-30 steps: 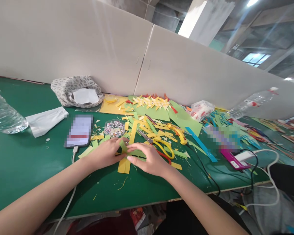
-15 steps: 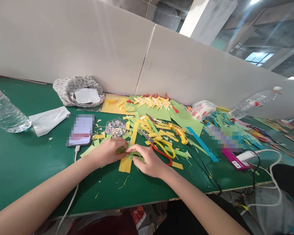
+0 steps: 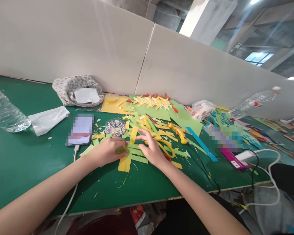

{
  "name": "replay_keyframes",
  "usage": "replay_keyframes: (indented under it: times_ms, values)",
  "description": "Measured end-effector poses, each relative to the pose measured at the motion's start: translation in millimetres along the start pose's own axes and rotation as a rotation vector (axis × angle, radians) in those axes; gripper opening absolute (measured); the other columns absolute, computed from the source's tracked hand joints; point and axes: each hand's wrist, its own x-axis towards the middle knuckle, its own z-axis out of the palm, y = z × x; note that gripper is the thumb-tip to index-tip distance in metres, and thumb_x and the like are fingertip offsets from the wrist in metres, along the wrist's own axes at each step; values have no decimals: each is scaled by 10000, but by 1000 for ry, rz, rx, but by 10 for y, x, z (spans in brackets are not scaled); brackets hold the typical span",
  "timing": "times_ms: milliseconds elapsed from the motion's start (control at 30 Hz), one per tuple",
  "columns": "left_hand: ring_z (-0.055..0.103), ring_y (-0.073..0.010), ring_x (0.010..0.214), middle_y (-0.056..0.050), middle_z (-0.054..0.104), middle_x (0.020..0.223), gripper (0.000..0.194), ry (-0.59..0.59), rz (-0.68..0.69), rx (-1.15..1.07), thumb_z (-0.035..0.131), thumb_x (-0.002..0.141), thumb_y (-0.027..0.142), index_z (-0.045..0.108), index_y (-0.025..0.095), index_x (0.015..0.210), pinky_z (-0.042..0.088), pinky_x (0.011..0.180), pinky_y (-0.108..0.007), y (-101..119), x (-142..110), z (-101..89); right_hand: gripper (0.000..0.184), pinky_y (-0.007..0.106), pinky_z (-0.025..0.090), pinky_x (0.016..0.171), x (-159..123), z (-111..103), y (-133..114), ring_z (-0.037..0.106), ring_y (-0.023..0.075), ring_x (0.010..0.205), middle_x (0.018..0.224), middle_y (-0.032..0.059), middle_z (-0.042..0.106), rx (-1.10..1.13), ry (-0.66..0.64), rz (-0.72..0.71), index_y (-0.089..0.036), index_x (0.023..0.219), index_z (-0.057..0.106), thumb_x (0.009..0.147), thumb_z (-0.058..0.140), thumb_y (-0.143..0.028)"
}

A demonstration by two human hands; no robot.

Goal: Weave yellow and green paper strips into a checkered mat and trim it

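at mid-frame on the desk (image 3: pixel 26 163), left hand (image 3: pixel 107 151) pinches a green paper strip (image 3: pixel 120 150). right hand (image 3: pixel 152 148), fingers spread, reaches among yellow strips (image 3: pixel 133 133). best pin the fold flat.

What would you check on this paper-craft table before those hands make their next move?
1. Left hand has a hold on the small green paper piece: ok, pinched at the fingertips against the table.
2. Right hand free: ok, fingers spread over the yellow strips, gripping nothing.
3. Scissors safe: cannot tell, mostly hidden under the right hand; the blades do not show.
4. Bead tray out of the way: ok, beyond the left hand, apart from it.
5. Phone and its cable: not ok, the cable runs right beside the left forearm.
6. Water bottle: ok, lying far to the left.
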Motion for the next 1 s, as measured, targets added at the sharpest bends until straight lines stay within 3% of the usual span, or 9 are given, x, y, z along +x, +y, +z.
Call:
replay_keyframes:
  times_ms: [100, 200, 433, 533, 633, 700, 767, 867, 1000]
  values:
    - [614, -185, 860, -61, 644, 960, 154, -5, 7, 16, 490, 829, 302, 593, 188, 825, 497, 729, -327, 6, 7, 1, 447, 341, 436, 768, -46, -30, -38, 589, 185, 895, 1030, 29, 654, -66, -96, -65, -244, 1178, 403, 755, 388, -99]
    - [618, -179, 820, -54, 651, 905, 161, -31, 12, 52, 476, 838, 287, 600, 185, 851, 494, 701, -311, 22, 11, -6, 382, 337, 434, 773, -83, -41, -58, 585, 185, 913, 1015, 21, 665, -174, -177, -186, -237, 1107, 460, 769, 378, -79]
    - [620, -177, 788, -41, 651, 902, 192, -45, 8, 86, 452, 847, 262, 582, 211, 979, 487, 671, -297, 56, -15, -12, 333, 338, 444, 791, -106, -19, -39, 593, 185, 902, 976, 35, 671, -351, -162, -364, -198, 1029, 522, 755, 398, -54]
    - [608, -208, 892, -65, 636, 991, 245, 79, -73, 77, 486, 822, 319, 552, 206, 1029, 482, 730, -325, 69, -15, -48, 262, 335, 453, 773, -117, 7, -22, 610, 191, 859, 902, 52, 679, -383, -127, -403, -177, 997, 562, 785, 428, -100]
    - [618, -199, 771, -38, 651, 874, 320, 244, -284, 25, 490, 808, 427, 511, 199, 1032, 468, 680, -323, 114, -1, -137, 172, 335, 453, 798, -125, 36, -18, 624, 187, 845, 871, 46, 690, -368, -105, -478, -182, 890, 614, 805, 467, -157]
    - [593, -172, 609, 4, 639, 719, 332, 221, -392, -72, 397, 853, 460, 495, 203, 1039, 444, 595, -298, 158, 6, -199, 155, 338, 452, 819, -126, 48, -19, 629, 184, 856, 892, 34, 695, -354, -104, -514, -197, 840, 633, 810, 482, -174]
    - [588, -172, 588, 20, 624, 657, 363, 188, -411, -180, 301, 887, 468, 510, 207, 1031, 430, 585, -288, 199, 4, -233, 158, 340, 457, 820, -122, 52, -19, 634, 184, 857, 900, 25, 698, -346, -100, -522, -207, 825, 643, 811, 489, -177]
    - [612, -191, 763, -5, 658, 826, 406, 103, -320, -299, 230, 913, 445, 499, 220, 1117, 442, 694, -300, 227, -12, -217, 167, 329, 465, 806, -114, 45, -10, 638, 181, 850, 889, 18, 702, -329, -97, -516, -216, 805, 658, 801, 498, -168]
    - [603, -201, 869, -26, 645, 987, 376, -61, -141, -183, 232, 927, 394, 473, 239, 1169, 440, 749, -314, 208, -30, -145, 173, 307, 474, 773, -115, 4, 19, 631, 182, 844, 876, 25, 696, -307, -129, -470, -225, 808, 673, 789, 509, -174]
